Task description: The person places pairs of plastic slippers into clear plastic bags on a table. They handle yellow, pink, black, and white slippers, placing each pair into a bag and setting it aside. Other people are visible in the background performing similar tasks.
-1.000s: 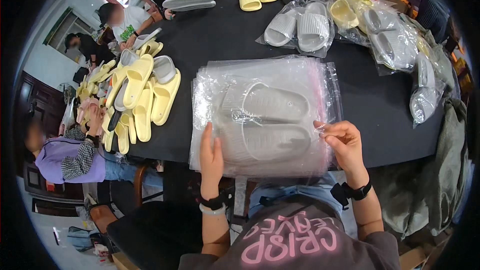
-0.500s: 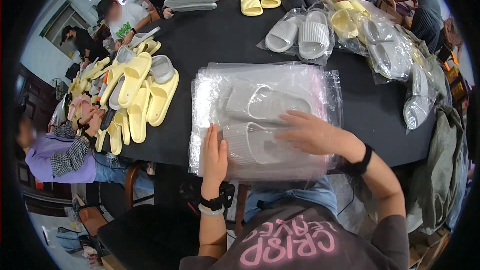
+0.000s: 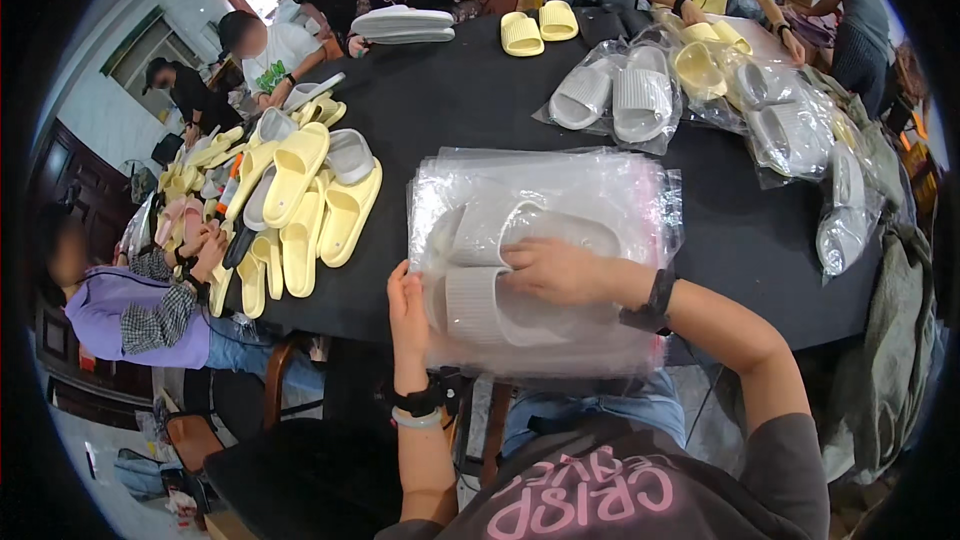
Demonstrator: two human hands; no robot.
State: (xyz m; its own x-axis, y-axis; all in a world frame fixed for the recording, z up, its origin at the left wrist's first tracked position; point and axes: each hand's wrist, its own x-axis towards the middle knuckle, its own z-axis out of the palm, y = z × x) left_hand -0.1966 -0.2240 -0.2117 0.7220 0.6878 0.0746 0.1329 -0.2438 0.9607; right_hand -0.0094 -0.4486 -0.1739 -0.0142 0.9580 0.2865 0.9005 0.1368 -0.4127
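A pair of grey slippers (image 3: 473,305) with ribbed straps lies side by side, toes to the left, within a clear plastic bag (image 3: 440,180) on top of a stack of such bags. My right hand (image 3: 560,270) is over the pair, its fingers bent against the inner edges of the straps; glare on the film hides whether they are under it. At the stack's left edge, my left hand (image 3: 407,315) grips the bag's border near the slipper toes, fingers pointing up and pressed together. Part of that grip is hidden.
Loose yellow slippers (image 3: 297,175) and grey ones are heaped on the black table (image 3: 740,280) to the left. Bagged grey slippers (image 3: 640,100) lie at the far right. Two yellow slippers (image 3: 522,33) stand at the far edge. Several people work around the table.
The grey slippers have shifted left inside the bag, along with my right hand, which has moved from their heel part to the straps. My left hand has slid slightly down the edge.
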